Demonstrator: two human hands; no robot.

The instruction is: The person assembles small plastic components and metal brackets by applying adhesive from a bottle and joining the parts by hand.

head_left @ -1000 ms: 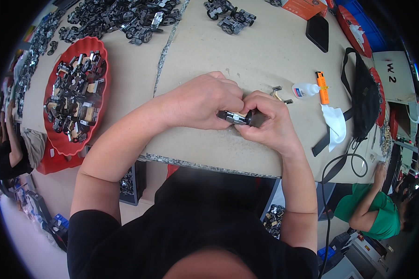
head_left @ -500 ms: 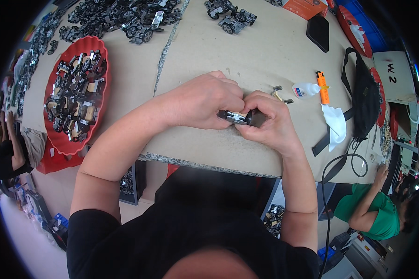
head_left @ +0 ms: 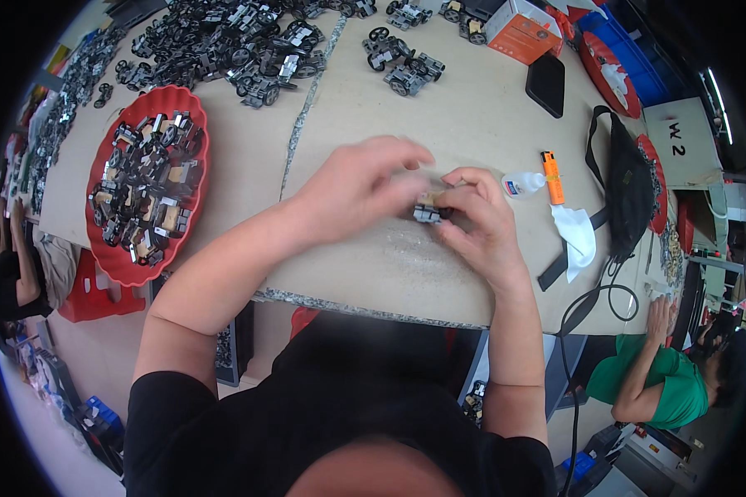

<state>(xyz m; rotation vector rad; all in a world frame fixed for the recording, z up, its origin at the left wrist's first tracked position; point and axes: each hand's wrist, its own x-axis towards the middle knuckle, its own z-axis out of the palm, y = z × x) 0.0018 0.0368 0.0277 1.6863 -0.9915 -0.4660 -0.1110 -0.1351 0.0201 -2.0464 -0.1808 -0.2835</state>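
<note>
Worktop [head_left: 373,269]: pale, speckle-edged.
Red tray [head_left: 123,269]: left side, heaped with metallic parts [head_left: 174,217].
Left hand [head_left: 373,176]: blurred, fingers parted; whether touching anything, one cannot tell.
Right hand [head_left: 485,215]: thumb and fingers pinching the small assembly [head_left: 427,213].
Small assembly: silver, black and tan, between both hands.

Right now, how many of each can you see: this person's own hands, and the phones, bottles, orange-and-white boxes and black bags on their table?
Left hand and right hand: 2
Phone: 1
Bottle: 1
Orange-and-white box: 1
Black bag: 1
Total: 6
</note>
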